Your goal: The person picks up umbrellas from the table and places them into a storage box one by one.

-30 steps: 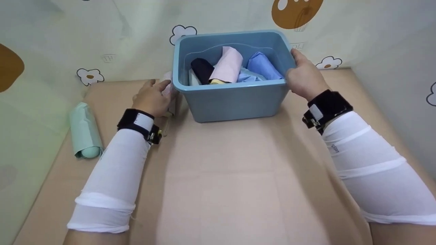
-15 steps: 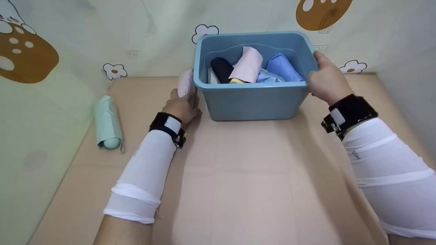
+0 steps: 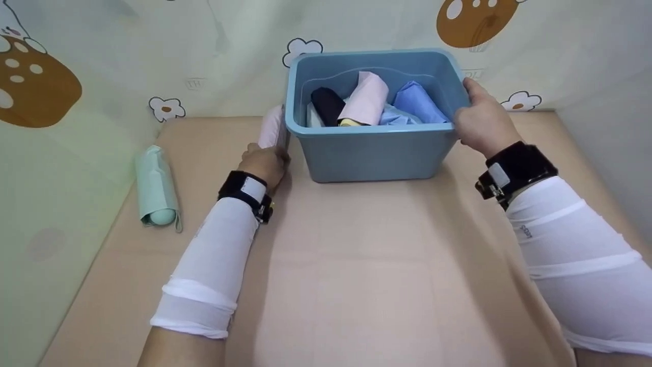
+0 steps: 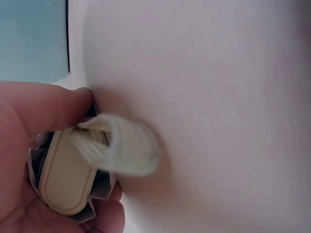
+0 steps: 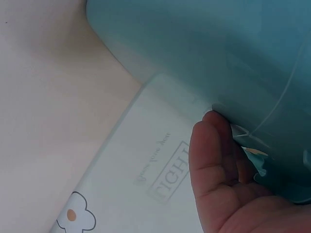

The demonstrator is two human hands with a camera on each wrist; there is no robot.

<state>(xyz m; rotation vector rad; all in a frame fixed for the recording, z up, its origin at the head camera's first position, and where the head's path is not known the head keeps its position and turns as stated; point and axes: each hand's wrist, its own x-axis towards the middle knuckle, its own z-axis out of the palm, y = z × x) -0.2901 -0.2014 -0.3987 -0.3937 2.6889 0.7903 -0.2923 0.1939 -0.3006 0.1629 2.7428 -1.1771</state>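
A pale pink folded umbrella (image 3: pixel 272 127) lies on the table along the left side of a blue plastic bin (image 3: pixel 371 159). My left hand (image 3: pixel 262 164) grips its near end. In the left wrist view, thumb and fingers close around the sleeve at the flat cream handle end (image 4: pixel 68 174), from which a pale wrist strap (image 4: pixel 129 145) hangs. My right hand (image 3: pixel 486 122) holds the bin by its right side, thumb up at the rim. Its fingers (image 5: pixel 209 155) curl against the bin wall in the right wrist view. The bin stands upright with several rolled fabric bundles inside.
A mint green folded umbrella (image 3: pixel 157 186) lies at the left of the table. Inside the bin are a black bundle (image 3: pixel 327 104), a pink one (image 3: pixel 365 97) and a blue one (image 3: pixel 418 101). A patterned wall covering (image 3: pixel 229 61) rises behind the beige table cover (image 3: pixel 351 285).
My left hand has come away from the bin's upper left side, down to the near end of the pink umbrella, and gripped it. My right hand keeps its hold; the view has shifted.
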